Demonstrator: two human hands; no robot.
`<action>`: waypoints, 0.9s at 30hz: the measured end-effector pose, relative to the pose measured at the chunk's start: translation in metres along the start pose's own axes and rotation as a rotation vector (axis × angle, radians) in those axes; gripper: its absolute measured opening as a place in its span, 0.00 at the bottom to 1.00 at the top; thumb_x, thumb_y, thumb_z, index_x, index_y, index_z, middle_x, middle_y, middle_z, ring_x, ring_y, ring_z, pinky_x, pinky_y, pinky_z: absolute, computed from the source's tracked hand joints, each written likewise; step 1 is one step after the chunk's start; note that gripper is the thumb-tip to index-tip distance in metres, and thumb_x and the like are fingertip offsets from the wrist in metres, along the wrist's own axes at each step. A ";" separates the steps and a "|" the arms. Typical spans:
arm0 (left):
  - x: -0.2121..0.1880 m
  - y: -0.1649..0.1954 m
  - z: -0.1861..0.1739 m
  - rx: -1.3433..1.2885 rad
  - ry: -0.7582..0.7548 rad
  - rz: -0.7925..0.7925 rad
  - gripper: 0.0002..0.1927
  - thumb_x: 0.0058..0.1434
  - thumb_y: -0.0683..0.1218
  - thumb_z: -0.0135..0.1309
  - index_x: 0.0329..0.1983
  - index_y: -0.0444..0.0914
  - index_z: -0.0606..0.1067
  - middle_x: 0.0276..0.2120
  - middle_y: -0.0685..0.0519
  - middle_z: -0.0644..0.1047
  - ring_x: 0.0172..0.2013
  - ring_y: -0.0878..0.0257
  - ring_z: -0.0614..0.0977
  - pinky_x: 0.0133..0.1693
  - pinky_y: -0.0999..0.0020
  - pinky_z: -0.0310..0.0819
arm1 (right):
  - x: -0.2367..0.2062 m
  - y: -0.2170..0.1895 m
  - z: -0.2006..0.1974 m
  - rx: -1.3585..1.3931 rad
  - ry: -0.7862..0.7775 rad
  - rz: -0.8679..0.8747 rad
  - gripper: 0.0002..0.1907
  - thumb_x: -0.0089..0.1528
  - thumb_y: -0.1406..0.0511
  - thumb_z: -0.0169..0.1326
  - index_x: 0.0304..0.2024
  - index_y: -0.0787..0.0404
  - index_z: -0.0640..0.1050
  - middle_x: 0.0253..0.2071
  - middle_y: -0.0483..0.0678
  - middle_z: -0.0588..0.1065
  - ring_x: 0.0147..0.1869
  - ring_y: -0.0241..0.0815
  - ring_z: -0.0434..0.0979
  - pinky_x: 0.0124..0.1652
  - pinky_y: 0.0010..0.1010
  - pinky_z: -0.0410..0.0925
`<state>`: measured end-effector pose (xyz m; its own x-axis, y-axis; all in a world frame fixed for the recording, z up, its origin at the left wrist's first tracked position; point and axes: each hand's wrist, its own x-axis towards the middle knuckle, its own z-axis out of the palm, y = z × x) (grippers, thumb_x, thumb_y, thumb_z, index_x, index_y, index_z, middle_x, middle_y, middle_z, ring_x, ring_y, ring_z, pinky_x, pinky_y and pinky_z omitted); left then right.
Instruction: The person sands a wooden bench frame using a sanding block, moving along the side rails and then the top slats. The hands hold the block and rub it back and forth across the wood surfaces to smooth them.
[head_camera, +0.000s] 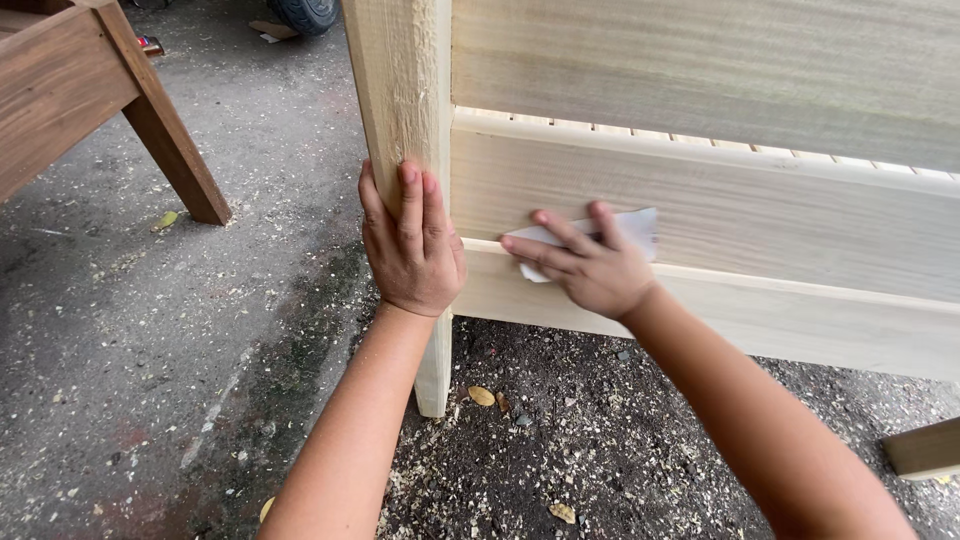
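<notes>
head view | worn on head | faces down and forward | close on pale wooden frame (700, 215) | single view

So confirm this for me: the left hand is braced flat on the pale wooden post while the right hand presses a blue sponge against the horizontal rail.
Not a blue sponge. In the head view the right hand presses a white sheet of paper against the horizontal rail. The rest holds: the left hand is flat on the pale wooden post.
</notes>
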<state>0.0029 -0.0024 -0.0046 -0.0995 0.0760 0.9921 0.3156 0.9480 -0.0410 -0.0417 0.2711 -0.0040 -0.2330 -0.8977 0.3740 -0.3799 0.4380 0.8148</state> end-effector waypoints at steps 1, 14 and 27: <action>0.001 -0.002 -0.001 0.002 -0.001 0.003 0.31 0.77 0.42 0.44 0.80 0.36 0.52 0.79 0.51 0.49 0.71 0.27 0.60 0.66 0.37 0.67 | 0.020 -0.013 0.003 0.047 0.054 0.038 0.26 0.67 0.55 0.46 0.70 0.36 0.72 0.77 0.24 0.57 0.82 0.38 0.47 0.71 0.55 0.47; 0.001 0.000 0.002 0.042 -0.004 -0.017 0.31 0.76 0.41 0.43 0.80 0.36 0.52 0.79 0.51 0.48 0.72 0.27 0.60 0.65 0.39 0.66 | -0.095 0.055 -0.013 -0.074 -0.041 0.012 0.26 0.70 0.52 0.44 0.71 0.30 0.70 0.78 0.23 0.57 0.82 0.41 0.46 0.74 0.56 0.31; 0.003 0.000 -0.002 0.003 -0.014 -0.003 0.31 0.75 0.41 0.43 0.79 0.34 0.52 0.78 0.50 0.49 0.70 0.25 0.61 0.66 0.35 0.66 | -0.119 0.074 -0.025 -0.054 -0.099 0.042 0.28 0.69 0.51 0.41 0.73 0.29 0.69 0.77 0.24 0.57 0.83 0.42 0.44 0.74 0.53 0.29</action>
<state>0.0044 -0.0028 -0.0018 -0.1135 0.0772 0.9905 0.3124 0.9492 -0.0382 -0.0193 0.4097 0.0232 -0.3363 -0.8681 0.3651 -0.3195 0.4698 0.8229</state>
